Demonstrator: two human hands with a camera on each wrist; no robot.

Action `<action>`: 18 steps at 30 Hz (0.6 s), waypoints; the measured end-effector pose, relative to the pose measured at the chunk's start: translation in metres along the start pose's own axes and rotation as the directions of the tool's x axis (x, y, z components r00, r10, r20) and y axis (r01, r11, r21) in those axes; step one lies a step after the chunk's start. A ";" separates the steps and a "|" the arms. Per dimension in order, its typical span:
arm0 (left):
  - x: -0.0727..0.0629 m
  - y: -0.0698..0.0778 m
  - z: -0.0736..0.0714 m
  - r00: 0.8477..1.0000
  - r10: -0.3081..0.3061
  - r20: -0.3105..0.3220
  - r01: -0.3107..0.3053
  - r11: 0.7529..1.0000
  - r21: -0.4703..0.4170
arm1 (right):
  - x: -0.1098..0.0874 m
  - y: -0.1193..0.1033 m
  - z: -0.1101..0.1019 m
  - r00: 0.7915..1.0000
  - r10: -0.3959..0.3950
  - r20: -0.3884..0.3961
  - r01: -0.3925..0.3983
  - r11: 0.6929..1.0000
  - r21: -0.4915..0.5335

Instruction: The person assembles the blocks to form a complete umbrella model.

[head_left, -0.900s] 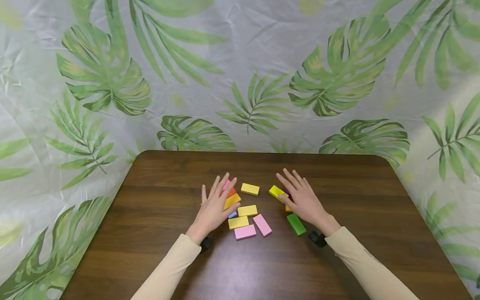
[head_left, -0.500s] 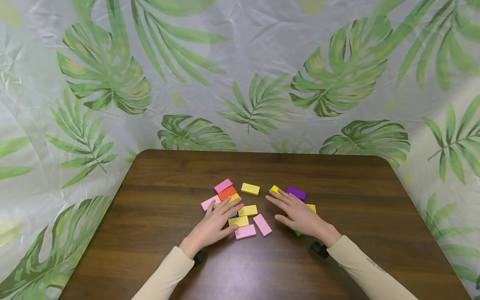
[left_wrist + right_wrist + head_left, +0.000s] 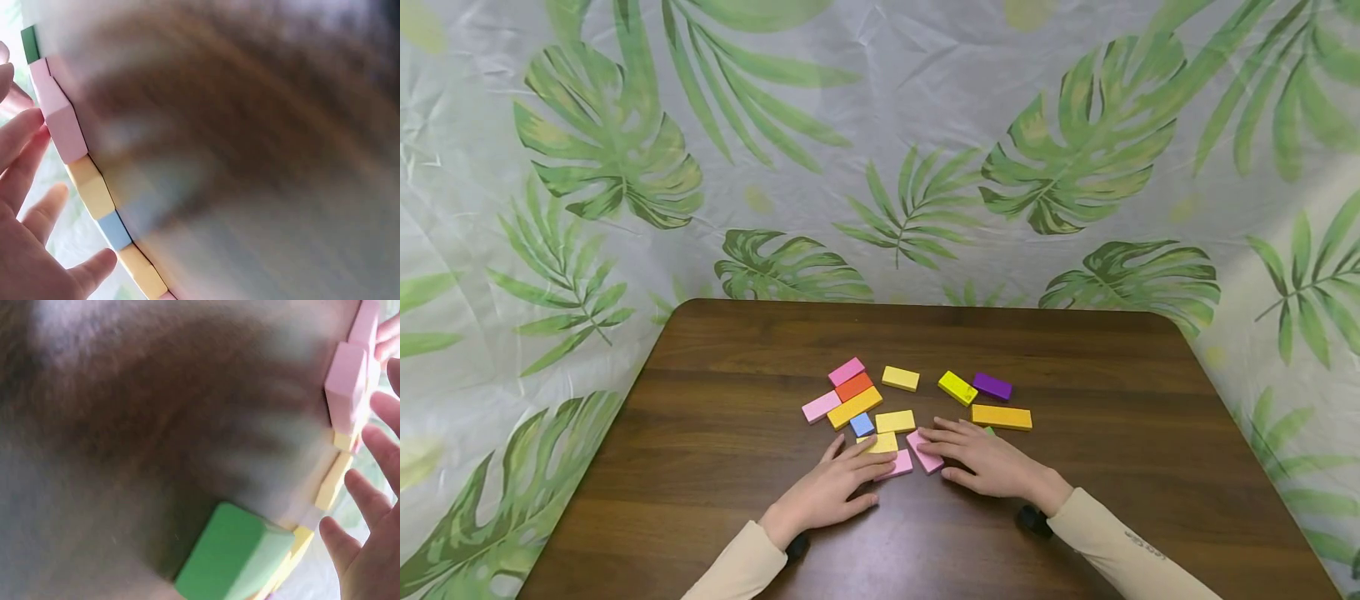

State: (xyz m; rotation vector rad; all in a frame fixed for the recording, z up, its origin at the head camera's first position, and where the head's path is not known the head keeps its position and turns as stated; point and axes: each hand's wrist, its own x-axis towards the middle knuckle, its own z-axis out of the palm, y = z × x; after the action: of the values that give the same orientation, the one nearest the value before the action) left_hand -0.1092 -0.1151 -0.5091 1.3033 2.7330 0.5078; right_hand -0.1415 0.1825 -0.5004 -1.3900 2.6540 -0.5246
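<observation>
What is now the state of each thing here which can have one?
Left hand: fingers extended
Right hand: fingers extended
Near pale yellow block: lying, partly hidden by left hand
Near pink block: lying, partly hidden
Angled pink block: lying, partly hidden by right hand
Green block: mostly hidden in head view
Other blocks: lying, uncovered
Leaf-print sheet: hanging, creased

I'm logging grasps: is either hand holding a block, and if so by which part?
Nothing is held: the left hand and right hand are over the blocks, outstretched and gripping none.
</observation>
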 end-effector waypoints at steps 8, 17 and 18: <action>0.001 0.006 0.008 0.999 0.024 -0.025 -0.023 0.998 0.056 | 0.003 -0.002 0.003 0.998 0.057 0.037 -0.057 0.998 -0.001; 0.004 0.016 0.014 0.995 0.079 -0.058 -0.074 0.994 0.086 | 0.007 0.000 0.004 0.996 0.086 0.003 -0.086 0.996 0.007; 0.005 0.017 0.014 0.995 0.078 -0.055 -0.073 0.993 0.089 | 0.008 0.001 0.005 0.997 0.080 -0.004 -0.080 0.997 0.003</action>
State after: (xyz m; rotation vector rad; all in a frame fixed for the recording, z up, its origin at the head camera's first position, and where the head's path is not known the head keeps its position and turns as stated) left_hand -0.0970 -0.0976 -0.5168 1.4397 2.7903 0.4443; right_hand -0.1454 0.1753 -0.5046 -1.2771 2.6977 -0.5234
